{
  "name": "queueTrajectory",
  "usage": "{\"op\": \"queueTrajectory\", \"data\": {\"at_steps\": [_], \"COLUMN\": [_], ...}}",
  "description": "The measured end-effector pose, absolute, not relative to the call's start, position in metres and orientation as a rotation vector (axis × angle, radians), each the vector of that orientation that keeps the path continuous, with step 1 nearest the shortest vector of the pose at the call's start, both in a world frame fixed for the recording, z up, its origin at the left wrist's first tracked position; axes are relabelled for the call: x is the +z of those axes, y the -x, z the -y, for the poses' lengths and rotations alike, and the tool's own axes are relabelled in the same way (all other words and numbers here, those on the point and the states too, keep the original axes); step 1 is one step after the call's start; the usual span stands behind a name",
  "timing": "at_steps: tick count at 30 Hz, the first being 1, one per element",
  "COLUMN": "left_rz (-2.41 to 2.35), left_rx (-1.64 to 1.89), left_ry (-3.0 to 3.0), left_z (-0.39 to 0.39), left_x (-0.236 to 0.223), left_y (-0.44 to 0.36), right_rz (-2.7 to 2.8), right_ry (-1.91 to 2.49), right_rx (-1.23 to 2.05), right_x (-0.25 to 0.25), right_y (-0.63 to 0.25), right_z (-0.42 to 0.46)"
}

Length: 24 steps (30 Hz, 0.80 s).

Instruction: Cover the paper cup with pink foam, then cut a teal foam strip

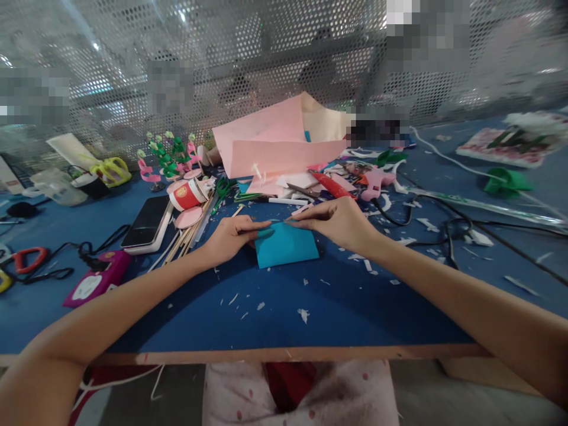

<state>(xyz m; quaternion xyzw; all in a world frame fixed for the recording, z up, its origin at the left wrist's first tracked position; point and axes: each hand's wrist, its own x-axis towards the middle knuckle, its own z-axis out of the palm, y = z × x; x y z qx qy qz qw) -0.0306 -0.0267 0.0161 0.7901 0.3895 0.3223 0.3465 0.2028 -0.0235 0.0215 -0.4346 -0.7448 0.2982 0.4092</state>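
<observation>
Left hand (233,235) curled, fingertips pinching the far-left edge of the folded teal paper (286,247), right hand (337,223) pinching its top edge, the sheet lying flat on the scrap-strewn blue table (337,307), perforated metal screen (266,53) behind.

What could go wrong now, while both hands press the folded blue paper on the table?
1. The left hand and right hand pinch only the top edge of the folded turquoise paper sheet, so it may slip and crease crookedly.
2. The red-handled scissors lie close behind the right hand; a careless reach might hit them.
</observation>
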Motion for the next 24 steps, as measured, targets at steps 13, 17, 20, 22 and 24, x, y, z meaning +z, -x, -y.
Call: {"op": "queueTrajectory", "data": {"at_steps": [13, 17, 20, 22, 24], "left_rz": [-0.786, -0.759, -0.626, -0.503, -0.484], "left_rx": [1.086, 0.979, 0.825, 0.791, 0.804], "left_ry": [-3.030, -3.014, -3.185, -3.317, -3.370], "left_z": [0.038, 0.037, 0.040, 0.042, 0.043], "left_x": [0.025, 0.013, 0.009, 0.009, 0.008], "left_y": [0.050, 0.047, 0.046, 0.046, 0.045], "right_rz": [2.077, 2.098, 2.174, 2.228, 2.265], "right_ry": [0.883, 0.913, 0.947, 0.922, 0.892], "right_rx": [0.347, 0.504, 0.613, 0.631, 0.623], "right_x": [0.030, 0.021, 0.022, 0.024, 0.025], "right_y": [-0.207, -0.208, -0.212, -0.214, -0.215], "right_z": [0.032, 0.022, 0.020, 0.019, 0.018]}}
